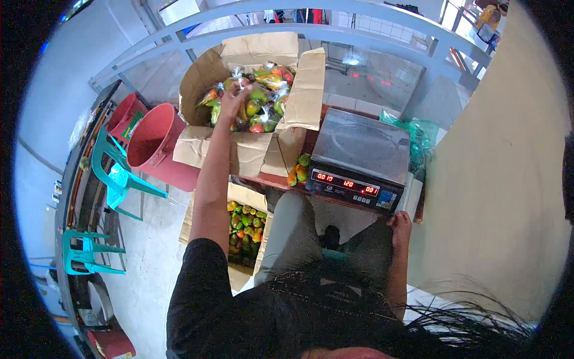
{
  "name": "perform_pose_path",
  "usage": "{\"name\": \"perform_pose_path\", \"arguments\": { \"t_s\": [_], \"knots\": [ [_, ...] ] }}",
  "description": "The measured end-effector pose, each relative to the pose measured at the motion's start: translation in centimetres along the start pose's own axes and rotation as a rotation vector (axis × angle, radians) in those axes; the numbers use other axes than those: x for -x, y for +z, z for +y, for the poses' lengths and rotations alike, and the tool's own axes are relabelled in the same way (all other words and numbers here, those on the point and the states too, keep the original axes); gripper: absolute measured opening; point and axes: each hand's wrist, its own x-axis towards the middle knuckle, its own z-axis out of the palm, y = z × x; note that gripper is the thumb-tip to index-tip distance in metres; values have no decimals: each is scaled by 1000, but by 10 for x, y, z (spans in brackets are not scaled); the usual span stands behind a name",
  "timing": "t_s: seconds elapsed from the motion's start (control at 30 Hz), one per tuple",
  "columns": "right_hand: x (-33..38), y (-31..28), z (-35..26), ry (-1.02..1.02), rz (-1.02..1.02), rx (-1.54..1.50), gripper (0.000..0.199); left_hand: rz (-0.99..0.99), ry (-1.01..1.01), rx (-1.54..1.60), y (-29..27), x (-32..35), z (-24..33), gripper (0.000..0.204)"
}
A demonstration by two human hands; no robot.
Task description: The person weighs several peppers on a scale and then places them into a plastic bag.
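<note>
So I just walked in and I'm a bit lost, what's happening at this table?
A seated person reaches the left hand into an open cardboard box full of bagged green, orange and red fruit. The right hand rests near the knee, by the table edge, holding nothing. A digital scale sits on the table with its platform bare and a few loose fruits beside it. A second box of fruit stands on the floor.

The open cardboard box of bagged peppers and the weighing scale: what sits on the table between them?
In the head view, a few loose green and orange peppers lie between the cardboard box and the scale, just beside the scale's front left corner.
</note>
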Motion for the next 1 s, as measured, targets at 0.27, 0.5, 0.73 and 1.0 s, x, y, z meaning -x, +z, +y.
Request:
{"name": "perform_pose_path", "arguments": {
  "t_s": [0.27,0.5,0.73,1.0],
  "knots": [
    [3,-22,1,-4,-132,-468,13,72,168,-177,-1,-2,-19,36],
    [-1,-18,6,-22,-130,-445,13,26,129,-141,-5,-5,-12,30],
    [-2,-13,4,28,-111,-403,12,13,27,-96,-6,4,-3,34],
    [-2,-8,-10,70,-38,-376,10,8,58,-69,-16,-4,-23,38]
  ]
}}
